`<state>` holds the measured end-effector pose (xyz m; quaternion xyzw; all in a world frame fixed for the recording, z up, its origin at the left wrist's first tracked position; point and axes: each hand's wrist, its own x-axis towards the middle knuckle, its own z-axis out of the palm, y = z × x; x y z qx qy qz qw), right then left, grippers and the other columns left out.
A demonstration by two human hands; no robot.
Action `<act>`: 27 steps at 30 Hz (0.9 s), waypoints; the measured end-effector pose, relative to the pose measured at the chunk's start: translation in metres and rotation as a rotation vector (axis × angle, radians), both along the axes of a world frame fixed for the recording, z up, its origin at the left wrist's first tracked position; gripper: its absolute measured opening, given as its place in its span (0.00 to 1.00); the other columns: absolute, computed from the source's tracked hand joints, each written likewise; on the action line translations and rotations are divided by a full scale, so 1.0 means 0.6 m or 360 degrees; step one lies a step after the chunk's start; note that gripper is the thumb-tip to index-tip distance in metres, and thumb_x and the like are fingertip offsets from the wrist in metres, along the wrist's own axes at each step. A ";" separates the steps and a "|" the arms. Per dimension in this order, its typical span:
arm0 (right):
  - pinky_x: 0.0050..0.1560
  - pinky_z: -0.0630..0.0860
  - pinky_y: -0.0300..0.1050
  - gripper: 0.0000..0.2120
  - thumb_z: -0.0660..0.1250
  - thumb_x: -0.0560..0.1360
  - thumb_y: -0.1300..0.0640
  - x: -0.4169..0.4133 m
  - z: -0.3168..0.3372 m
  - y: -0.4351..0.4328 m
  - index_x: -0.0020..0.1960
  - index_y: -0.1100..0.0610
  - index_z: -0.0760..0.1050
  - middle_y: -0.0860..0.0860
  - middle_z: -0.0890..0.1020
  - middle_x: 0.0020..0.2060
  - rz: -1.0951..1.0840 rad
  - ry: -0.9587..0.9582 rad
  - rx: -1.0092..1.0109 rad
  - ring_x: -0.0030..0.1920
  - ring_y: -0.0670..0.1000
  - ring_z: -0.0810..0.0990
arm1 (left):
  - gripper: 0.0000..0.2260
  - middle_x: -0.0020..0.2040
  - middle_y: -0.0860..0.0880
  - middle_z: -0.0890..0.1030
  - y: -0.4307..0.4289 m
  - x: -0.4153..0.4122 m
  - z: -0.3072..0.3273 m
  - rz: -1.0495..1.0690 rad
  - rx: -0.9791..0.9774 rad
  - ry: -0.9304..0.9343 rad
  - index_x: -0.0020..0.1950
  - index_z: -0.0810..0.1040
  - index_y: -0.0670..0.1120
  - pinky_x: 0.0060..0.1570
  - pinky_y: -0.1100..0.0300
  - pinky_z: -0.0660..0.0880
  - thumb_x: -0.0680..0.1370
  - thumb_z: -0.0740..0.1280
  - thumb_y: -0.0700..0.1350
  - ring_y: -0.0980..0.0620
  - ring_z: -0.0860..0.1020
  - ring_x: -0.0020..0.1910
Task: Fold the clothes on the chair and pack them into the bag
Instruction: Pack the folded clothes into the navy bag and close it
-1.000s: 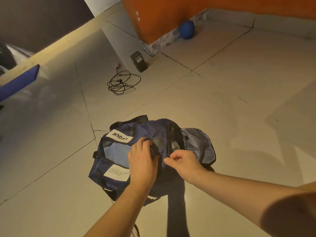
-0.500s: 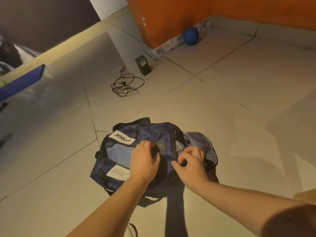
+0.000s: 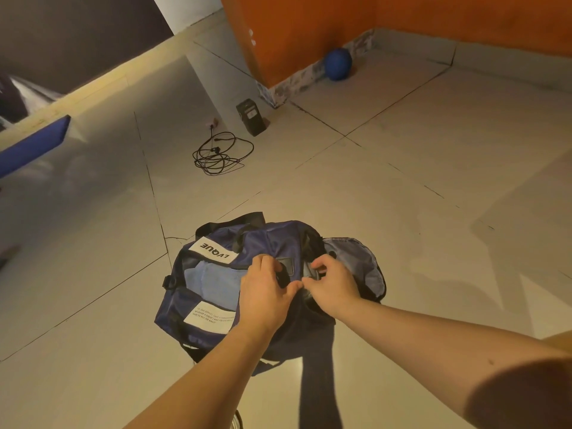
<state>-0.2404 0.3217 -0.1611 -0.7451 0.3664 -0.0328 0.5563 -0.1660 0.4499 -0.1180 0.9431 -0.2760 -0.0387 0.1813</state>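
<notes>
A navy duffel bag point(image 3: 216, 274) with white labels lies on the tiled floor below me, its end flap point(image 3: 362, 261) folded open to the right. Light blue clothing point(image 3: 210, 280) shows inside the bag. My left hand point(image 3: 266, 292) rests on top of the bag, fingers curled round a black handle strap. My right hand point(image 3: 334, 286) is just beside it, fingers curled and pinching the bag's edge near the opening. The two thumbs almost touch. No chair is in view.
A tangled black cable point(image 3: 221, 153) and a small black box point(image 3: 250, 117) lie on the floor farther off. A blue ball point(image 3: 338, 64) sits against the orange wall. A blue edge point(image 3: 34, 144) juts in at the left.
My right hand has moved left and up onto the bag's opening, closing in on my left hand. The left hand stays on the strap. The view has shifted slightly.
</notes>
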 end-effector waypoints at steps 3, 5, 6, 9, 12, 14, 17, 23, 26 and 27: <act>0.47 0.79 0.49 0.04 0.67 0.79 0.50 0.004 0.005 -0.006 0.54 0.46 0.77 0.47 0.81 0.49 -0.0031 -0.0003 0.0092 0.47 0.52 0.81 | 0.22 0.55 0.52 0.73 -0.009 0.001 -0.007 0.0015 0.0101 -0.0076 0.55 0.71 0.51 0.52 0.57 0.77 0.72 0.76 0.60 0.52 0.73 0.50; 0.52 0.79 0.48 0.08 0.68 0.79 0.48 0.005 0.011 -0.005 0.57 0.47 0.80 0.45 0.81 0.51 -0.0091 -0.0056 0.0171 0.52 0.51 0.81 | 0.22 0.56 0.51 0.74 -0.017 0.003 -0.008 -0.0023 0.0150 -0.0108 0.57 0.72 0.49 0.54 0.57 0.75 0.73 0.76 0.60 0.51 0.73 0.53; 0.53 0.76 0.45 0.13 0.70 0.78 0.47 0.008 0.014 -0.002 0.60 0.49 0.81 0.45 0.80 0.54 -0.0137 -0.0067 0.0184 0.56 0.50 0.80 | 0.22 0.57 0.51 0.74 -0.021 0.004 -0.008 -0.0077 0.0170 -0.0118 0.58 0.73 0.49 0.55 0.58 0.74 0.73 0.75 0.60 0.52 0.72 0.53; 0.57 0.75 0.45 0.20 0.75 0.76 0.50 0.026 0.022 0.002 0.67 0.54 0.79 0.51 0.80 0.62 -0.0340 -0.0057 0.0389 0.63 0.54 0.79 | 0.20 0.57 0.52 0.73 -0.014 0.018 0.004 -0.0288 0.0190 0.0026 0.60 0.74 0.49 0.56 0.57 0.74 0.75 0.75 0.57 0.51 0.72 0.54; 0.52 0.76 0.46 0.15 0.76 0.76 0.54 0.038 0.024 -0.001 0.60 0.56 0.80 0.54 0.83 0.58 -0.0358 0.0018 0.0497 0.50 0.53 0.81 | 0.14 0.63 0.50 0.74 0.011 0.053 0.032 -0.0541 0.0297 0.0232 0.65 0.76 0.47 0.63 0.55 0.74 0.81 0.69 0.47 0.48 0.75 0.61; 0.48 0.78 0.48 0.09 0.75 0.76 0.56 0.039 0.030 -0.001 0.54 0.57 0.80 0.55 0.83 0.51 -0.0338 0.0040 0.0381 0.43 0.53 0.79 | 0.18 0.69 0.49 0.73 0.022 0.073 0.056 -0.0661 0.0458 0.0304 0.72 0.72 0.48 0.67 0.54 0.72 0.82 0.65 0.40 0.47 0.74 0.66; 0.53 0.80 0.55 0.10 0.72 0.77 0.58 0.041 0.040 0.003 0.53 0.65 0.79 0.62 0.82 0.48 -0.0288 0.0091 0.0216 0.43 0.59 0.78 | 0.24 0.73 0.48 0.72 0.033 0.095 0.092 -0.0707 0.0571 0.0401 0.77 0.65 0.51 0.67 0.53 0.73 0.82 0.62 0.37 0.47 0.74 0.68; 0.61 0.76 0.52 0.17 0.72 0.76 0.55 0.055 0.088 0.002 0.63 0.58 0.75 0.58 0.78 0.62 -0.0212 0.0226 -0.0142 0.63 0.61 0.76 | 0.19 0.71 0.50 0.74 0.118 0.151 0.146 -0.0680 0.0772 0.0429 0.75 0.68 0.53 0.61 0.54 0.77 0.84 0.62 0.45 0.48 0.77 0.64; 0.57 0.69 0.47 0.14 0.69 0.77 0.56 0.079 0.146 0.012 0.62 0.54 0.75 0.54 0.76 0.61 -0.0027 0.0057 -0.0467 0.64 0.57 0.72 | 0.15 0.65 0.48 0.79 0.178 0.200 0.153 -0.0481 0.0876 0.0332 0.71 0.75 0.50 0.46 0.62 0.73 0.84 0.61 0.46 0.48 0.80 0.56; 0.54 0.70 0.45 0.10 0.69 0.78 0.57 0.092 0.166 0.022 0.59 0.53 0.77 0.53 0.79 0.58 0.0062 -0.0005 -0.0486 0.60 0.55 0.75 | 0.14 0.61 0.47 0.80 0.197 0.215 0.155 -0.0391 0.0892 0.0303 0.69 0.76 0.49 0.41 0.64 0.71 0.84 0.61 0.46 0.49 0.80 0.52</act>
